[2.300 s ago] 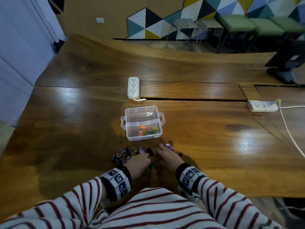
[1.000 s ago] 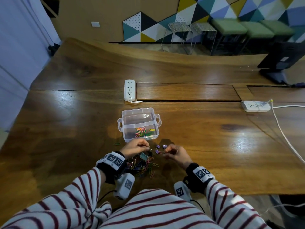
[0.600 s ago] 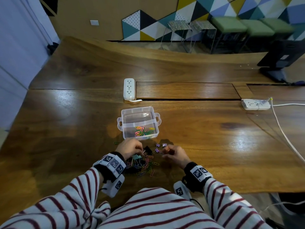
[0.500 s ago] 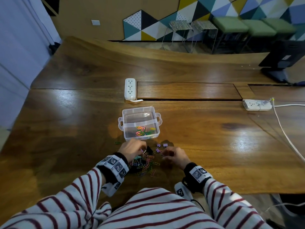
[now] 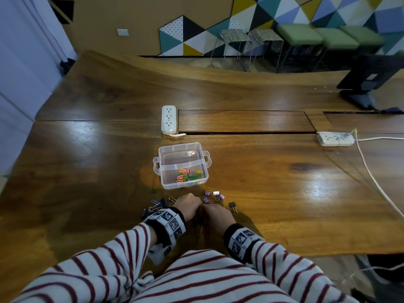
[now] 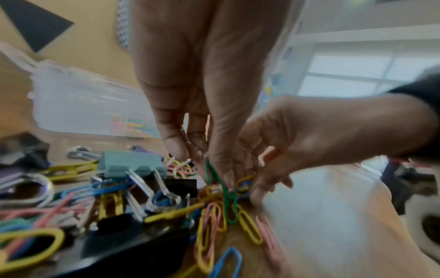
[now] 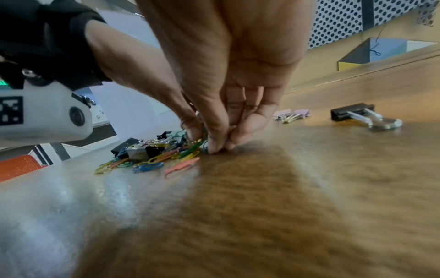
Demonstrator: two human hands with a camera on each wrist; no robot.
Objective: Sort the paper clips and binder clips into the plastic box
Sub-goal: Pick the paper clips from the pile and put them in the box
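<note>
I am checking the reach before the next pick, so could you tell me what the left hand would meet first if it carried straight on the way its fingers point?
Most likely the table itself: the left hand points down, fingertips already among the paper clips.

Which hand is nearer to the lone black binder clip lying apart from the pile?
Right. The right hand lies just beside the black binder clip, which sits off its outer side. The left hand is farther, beyond the right hand, over the pile.
</note>
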